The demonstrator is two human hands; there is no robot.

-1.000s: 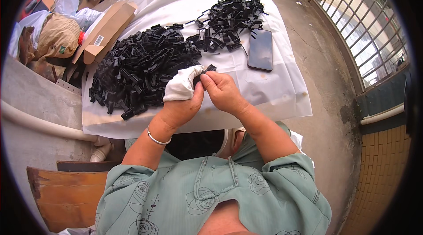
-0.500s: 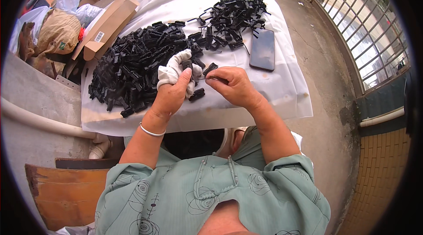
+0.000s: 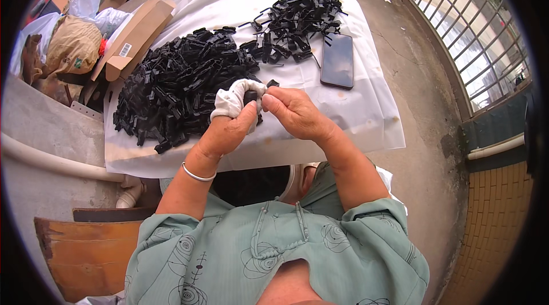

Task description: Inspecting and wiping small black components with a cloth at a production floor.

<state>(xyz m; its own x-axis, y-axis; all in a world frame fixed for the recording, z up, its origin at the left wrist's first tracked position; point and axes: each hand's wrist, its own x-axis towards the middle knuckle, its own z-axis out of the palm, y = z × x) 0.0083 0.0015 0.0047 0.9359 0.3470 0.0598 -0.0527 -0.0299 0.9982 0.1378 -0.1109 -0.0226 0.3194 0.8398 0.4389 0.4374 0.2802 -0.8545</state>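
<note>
At four o'clock from the large pile [image 3: 180,79], black piece [image 3: 250,97] clamped by left hand [image 3: 231,115]; right hand [image 3: 298,113] fingers together, grip hidden; piece should be kept steady

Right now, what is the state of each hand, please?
Left hand: closed around a black part.
Right hand: closed in a pinch; whether it holds anything cannot be told.
</note>
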